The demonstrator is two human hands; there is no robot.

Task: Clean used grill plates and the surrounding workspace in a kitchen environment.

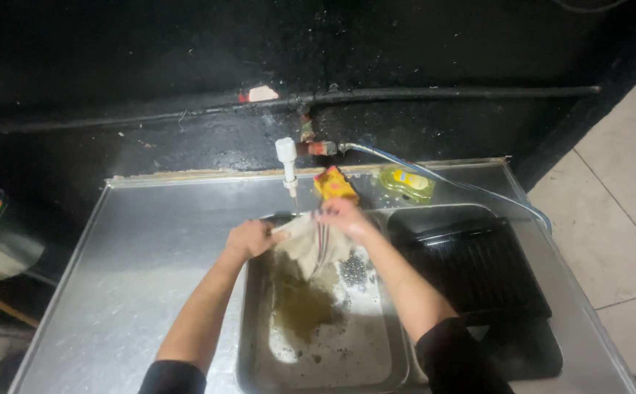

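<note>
So from my feed, both hands are up over the far end of the sink basin [256, 343], bunched around a wet cloth [311, 244]; the left hand [248, 238] is closed tight on the cloth's left edge, and the right hand [343, 217] has its fingers pinched shut on the top right corner; the cloth is pale with a few thin dark stripes and hangs down between the two hands, just under the white tap [287, 164]; a thin stream of water looks to be coming off the tap just beyond the hands, though it's hard to be sure. Below the hands the basin holds murky brownish water with some dark bits; right behind the right hand sits a yellow packet [335, 182], and a bit further right of that a yellow-green bottle [405, 182] lying on the steel counter [157, 255]; to the right of the right forearm there's a black ridged tray [471, 266] sitting in the second basin; a clear hose [449, 182] runs from the tap fitting off past the bottle.
</note>
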